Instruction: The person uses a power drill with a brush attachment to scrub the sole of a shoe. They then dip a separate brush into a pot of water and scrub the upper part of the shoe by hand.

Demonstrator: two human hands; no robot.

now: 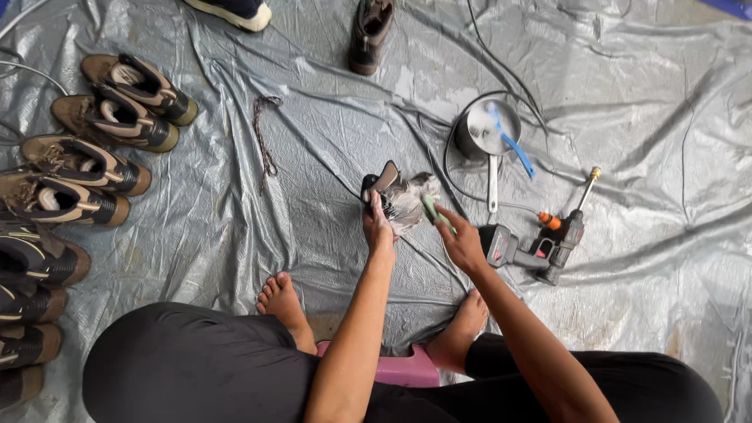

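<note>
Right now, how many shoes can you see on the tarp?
11, maybe more hidden. Eight in a column at left, from the top shoe to the bottom one, cut off; two at the top edge; one soapy shoe in the left hand.

Shoe [395, 200] in your left hand [379, 229]: black w/ grey-white suds. Brush [432, 210] in your right hand [462, 244]: pale green. Tarp [642, 141]: silver-grey, wrinkled, brownish stains nr bottom edge. Shoes along left edge [86, 168]: brown + black, tan linings. Pan [484, 129]: metal grey, blue brush [513, 145] in it. Sprayer [540, 247]: black/grey, orange bit, brass tip. Lace [265, 137]: dark brown. Stool [403, 368]: pink. Your trousers [196, 364]: black.
</note>
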